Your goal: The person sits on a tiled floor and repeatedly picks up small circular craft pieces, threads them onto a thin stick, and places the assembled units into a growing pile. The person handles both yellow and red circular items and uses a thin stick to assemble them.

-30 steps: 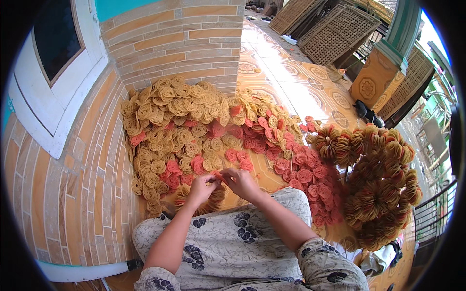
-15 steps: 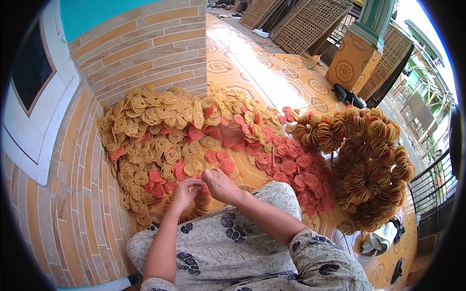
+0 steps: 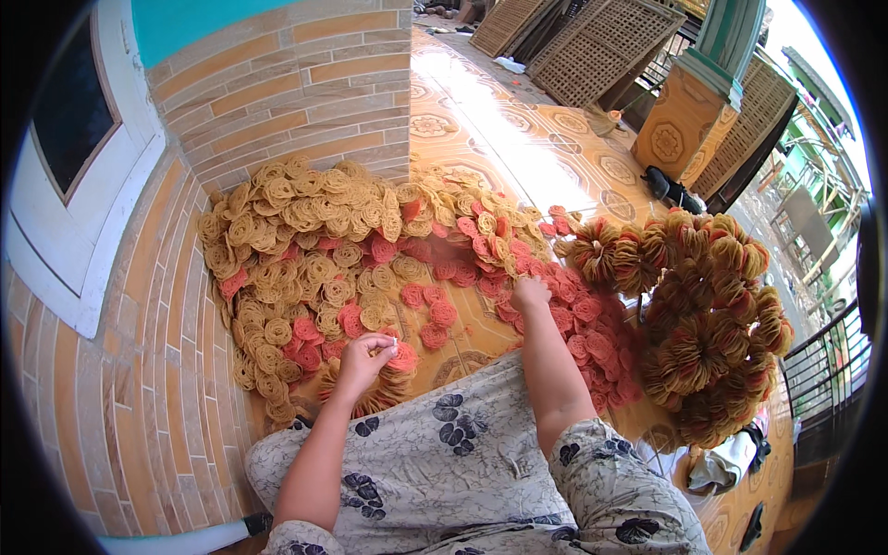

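My left hand (image 3: 367, 359) pinches a small white tip, seemingly a string's end, between thumb and fingertips. Just below it, a ring-shaped bundle of tan crackers (image 3: 377, 396) with a pink cracker (image 3: 400, 359) on top rests by my lap. My right hand (image 3: 531, 294) reaches forward to the upper left edge of a heap of loose pink lacy crackers (image 3: 575, 314). Its fingertips point down into the crackers and are hidden, so whether they grip one does not show.
Tan coiled crackers (image 3: 305, 222) lie piled against the brick-patterned wall (image 3: 277, 83). At right are large strung bundles (image 3: 694, 314) of tan and pink crackers. Farther off stand a tiled pillar (image 3: 680, 129) and woven racks (image 3: 606, 55). A pale cloth (image 3: 726, 462) lies at lower right.
My hands were together over the bundle; my right hand has since moved right and forward to the pink heap. The left stays near the bundle, the white tip now showing.
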Demonstrator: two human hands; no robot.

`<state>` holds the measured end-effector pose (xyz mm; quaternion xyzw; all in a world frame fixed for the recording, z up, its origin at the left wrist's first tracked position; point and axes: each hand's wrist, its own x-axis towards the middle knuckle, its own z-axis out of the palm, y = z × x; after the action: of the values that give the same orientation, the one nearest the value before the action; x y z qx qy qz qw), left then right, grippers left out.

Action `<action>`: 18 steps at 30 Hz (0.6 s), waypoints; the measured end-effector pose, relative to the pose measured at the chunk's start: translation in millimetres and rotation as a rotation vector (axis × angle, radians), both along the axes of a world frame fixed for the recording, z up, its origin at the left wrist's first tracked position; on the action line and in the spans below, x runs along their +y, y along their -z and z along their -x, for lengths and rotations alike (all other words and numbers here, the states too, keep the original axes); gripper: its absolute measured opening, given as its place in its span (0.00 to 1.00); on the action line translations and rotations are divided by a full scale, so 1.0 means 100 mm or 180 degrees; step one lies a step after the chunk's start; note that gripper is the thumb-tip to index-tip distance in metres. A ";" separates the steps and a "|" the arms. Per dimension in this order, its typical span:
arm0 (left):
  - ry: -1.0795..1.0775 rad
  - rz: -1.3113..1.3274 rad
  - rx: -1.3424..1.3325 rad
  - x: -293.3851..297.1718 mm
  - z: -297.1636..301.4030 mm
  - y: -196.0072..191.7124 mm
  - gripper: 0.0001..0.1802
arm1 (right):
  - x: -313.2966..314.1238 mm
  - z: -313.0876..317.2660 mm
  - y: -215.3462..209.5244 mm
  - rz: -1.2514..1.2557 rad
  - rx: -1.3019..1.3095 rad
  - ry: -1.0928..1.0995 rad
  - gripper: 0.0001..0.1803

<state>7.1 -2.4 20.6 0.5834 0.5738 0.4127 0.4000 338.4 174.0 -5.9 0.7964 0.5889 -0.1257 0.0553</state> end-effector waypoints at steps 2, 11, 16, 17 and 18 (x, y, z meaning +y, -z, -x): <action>-0.0052 0.0259 -0.0466 -0.02 0.01 0.02 0.10 | 0.01 -0.04 0.09 -0.0066 0.0032 0.0029 0.23; -0.0096 0.0232 -0.0749 0.01 0.05 0.15 0.10 | -0.35 0.60 -0.24 -0.0696 0.2671 -0.0837 0.10; -0.0107 0.0094 -0.0812 0.01 0.00 0.23 0.11 | -0.90 1.28 -0.35 -0.0161 0.4413 -0.1142 0.11; -0.0130 0.0119 -0.0783 0.01 0.00 0.22 0.11 | -0.95 1.36 -0.37 -0.0188 0.4560 -0.1191 0.11; -0.0087 0.0194 -0.0634 0.00 0.02 0.20 0.11 | -0.98 1.43 -0.38 -0.0070 0.4678 -0.1135 0.11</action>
<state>5.6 -2.7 0.6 0.5191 0.5515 0.4564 0.4670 195.5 76.0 32.4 0.4008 0.5953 -0.6077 -0.3401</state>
